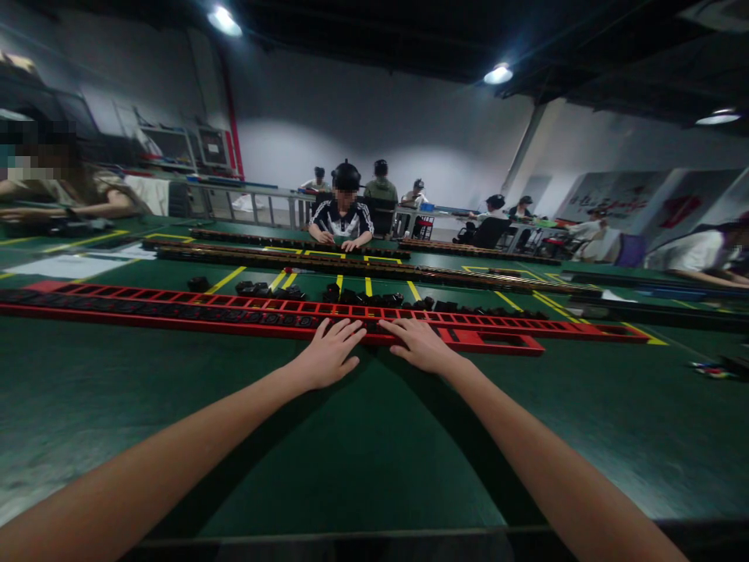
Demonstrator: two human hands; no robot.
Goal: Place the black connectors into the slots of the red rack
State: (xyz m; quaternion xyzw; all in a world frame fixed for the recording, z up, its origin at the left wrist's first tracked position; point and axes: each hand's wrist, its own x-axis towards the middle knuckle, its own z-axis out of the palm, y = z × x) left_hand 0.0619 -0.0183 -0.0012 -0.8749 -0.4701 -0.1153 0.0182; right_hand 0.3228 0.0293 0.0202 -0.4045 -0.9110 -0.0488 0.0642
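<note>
Left hand: mine [328, 357], near the frame's centre, palm down, fingers fanned a little apart, tips over the near red slotted tray [530, 347].
Right hand: mine [426, 348], just right of centre, fingers stretched out and close together, thumb apart, tips at the same tray; I cannot tell whether I press on a part.
Near tray: runs from the left edge to right of centre, black parts [234, 316] filling its slots on the left.
Far red tray: just behind [576, 332], reaching farther right.
Loose black pieces: scattered [254, 289] behind both trays, mid-frame.
Green table: under everything [374, 460], marked with yellow lines [227, 279].
Co-worker: seated opposite, upper middle [345, 222].
</note>
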